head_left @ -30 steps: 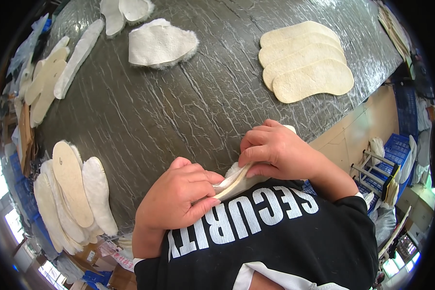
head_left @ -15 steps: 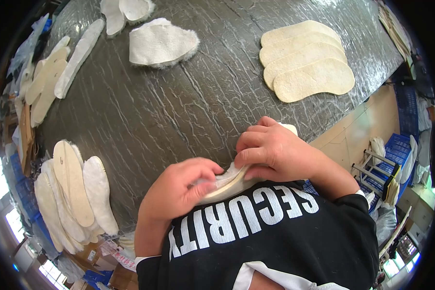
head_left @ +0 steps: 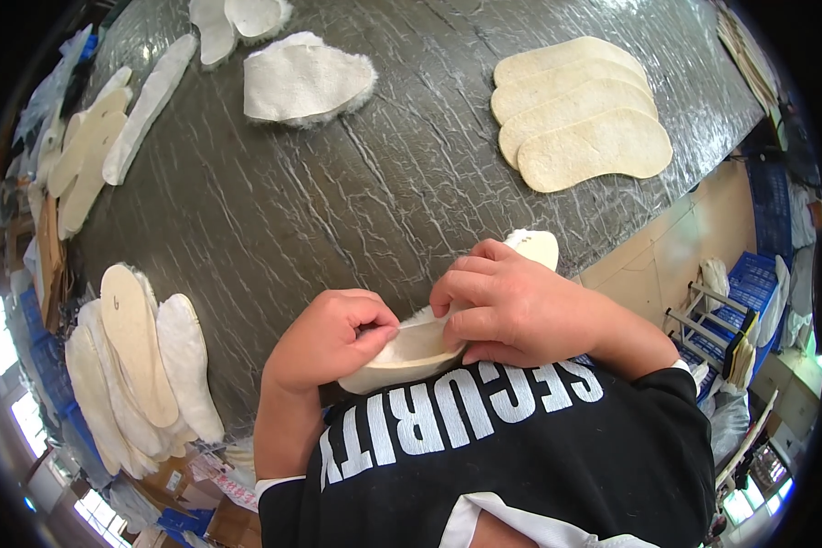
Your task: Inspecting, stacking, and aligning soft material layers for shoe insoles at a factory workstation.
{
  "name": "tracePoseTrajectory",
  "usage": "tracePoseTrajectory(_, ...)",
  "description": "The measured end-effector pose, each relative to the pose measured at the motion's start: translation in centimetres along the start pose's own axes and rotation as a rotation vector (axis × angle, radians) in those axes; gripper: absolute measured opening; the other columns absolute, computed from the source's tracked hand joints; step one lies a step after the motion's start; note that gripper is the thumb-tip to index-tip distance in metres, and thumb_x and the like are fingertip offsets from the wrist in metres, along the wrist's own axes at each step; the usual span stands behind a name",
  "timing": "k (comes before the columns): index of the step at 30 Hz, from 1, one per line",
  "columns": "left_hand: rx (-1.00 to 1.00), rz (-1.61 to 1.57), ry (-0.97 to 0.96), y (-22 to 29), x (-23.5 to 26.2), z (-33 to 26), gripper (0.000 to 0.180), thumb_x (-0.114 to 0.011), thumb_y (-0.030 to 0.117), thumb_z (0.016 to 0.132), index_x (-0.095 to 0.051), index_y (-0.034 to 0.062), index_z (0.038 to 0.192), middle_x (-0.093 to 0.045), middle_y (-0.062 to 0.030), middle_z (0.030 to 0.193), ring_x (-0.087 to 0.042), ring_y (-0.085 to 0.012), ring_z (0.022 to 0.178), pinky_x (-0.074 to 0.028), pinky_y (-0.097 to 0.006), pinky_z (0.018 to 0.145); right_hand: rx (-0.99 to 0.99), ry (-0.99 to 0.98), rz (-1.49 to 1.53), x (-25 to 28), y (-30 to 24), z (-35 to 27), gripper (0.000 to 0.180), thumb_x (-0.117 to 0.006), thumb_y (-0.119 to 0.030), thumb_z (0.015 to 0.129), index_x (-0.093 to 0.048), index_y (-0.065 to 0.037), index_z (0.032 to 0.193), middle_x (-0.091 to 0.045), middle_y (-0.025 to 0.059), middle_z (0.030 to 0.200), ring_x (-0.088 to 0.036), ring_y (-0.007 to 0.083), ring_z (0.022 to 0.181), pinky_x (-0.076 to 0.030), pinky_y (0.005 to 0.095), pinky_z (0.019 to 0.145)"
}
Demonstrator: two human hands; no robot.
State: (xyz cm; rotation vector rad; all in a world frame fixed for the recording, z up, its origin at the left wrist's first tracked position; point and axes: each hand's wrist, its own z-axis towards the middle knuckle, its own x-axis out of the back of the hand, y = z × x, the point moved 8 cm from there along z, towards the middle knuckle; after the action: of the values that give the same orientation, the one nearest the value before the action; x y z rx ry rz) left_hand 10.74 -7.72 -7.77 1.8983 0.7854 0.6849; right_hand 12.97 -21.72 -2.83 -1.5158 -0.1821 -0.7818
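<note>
In the head view, both hands are working one insole (head_left: 411, 352) at the near edge of the counter (head_left: 338, 201), just above the person's black shirt (head_left: 521, 457). The left hand (head_left: 324, 338) is pinching the insole's left end, thumb and fingers closed on its rim, while the right hand (head_left: 511, 306) is curling over the middle, fingers pressing down where a white fleecy lining is showing against the smooth cream sole. The insole's far tip is poking out beyond the right hand's knuckles. It looks as if the lining is being pressed and aligned onto the sole, with the edges being brought flush; that step seems to be about midway. The next move is likely calling for both grips to be sliding along the rim while keeping the two layers matched, without letting the lining creep. On the counter well apart, a row of tan soles (head_left: 580, 110) is lying at the upper right, a fleecy piece (head_left: 306, 82) at the top middle, and a stack of finished insoles (head_left: 142, 365) at the left.
</note>
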Motion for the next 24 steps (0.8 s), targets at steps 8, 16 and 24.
tracePoseTrajectory(8,-0.163,-0.027,-0.070,0.7,-0.2,-0.4,0.010,-0.065,0.000,0.078,-0.071,-0.0007,0.086,-0.065,-0.0104,0.077,-0.064,-0.0235,0.070,-0.049,-0.032,0.062,-0.123,0.095,0.029,0.2,1.3,0.0,0.022,-0.074,-0.011,0.073,-0.062,-0.010,0.091,-0.057,0.0097,0.111,-0.060,0.0257,0.091,-0.048,0.0401,0.078)
tracePoseTrajectory(16,-0.171,-0.007,-0.144,1.4,-0.5,-0.1,0.010,-0.067,0.000,0.077,-0.072,0.0003,0.086,-0.065,-0.0091,0.077,-0.065,-0.0217,0.069,-0.049,-0.031,0.061,-0.119,0.108,0.044,0.5,1.4,0.0,0.025,-0.075,-0.010,0.071,-0.063,-0.008,0.092,-0.059,0.0106,0.108,-0.063,0.0313,0.090,-0.049,0.0417,0.079)
tracePoseTrajectory(24,-0.216,-0.003,-0.173,2.4,-0.5,0.2,0.011,-0.066,0.000,0.078,-0.072,-0.0003,0.088,-0.065,-0.0094,0.077,-0.065,-0.0226,0.069,-0.049,-0.032,0.061,-0.091,0.105,0.016,0.4,1.7,-0.1,0.026,-0.075,-0.012,0.072,-0.065,-0.008,0.095,-0.059,0.0106,0.109,-0.061,0.0262,0.089,-0.048,0.0398,0.077)
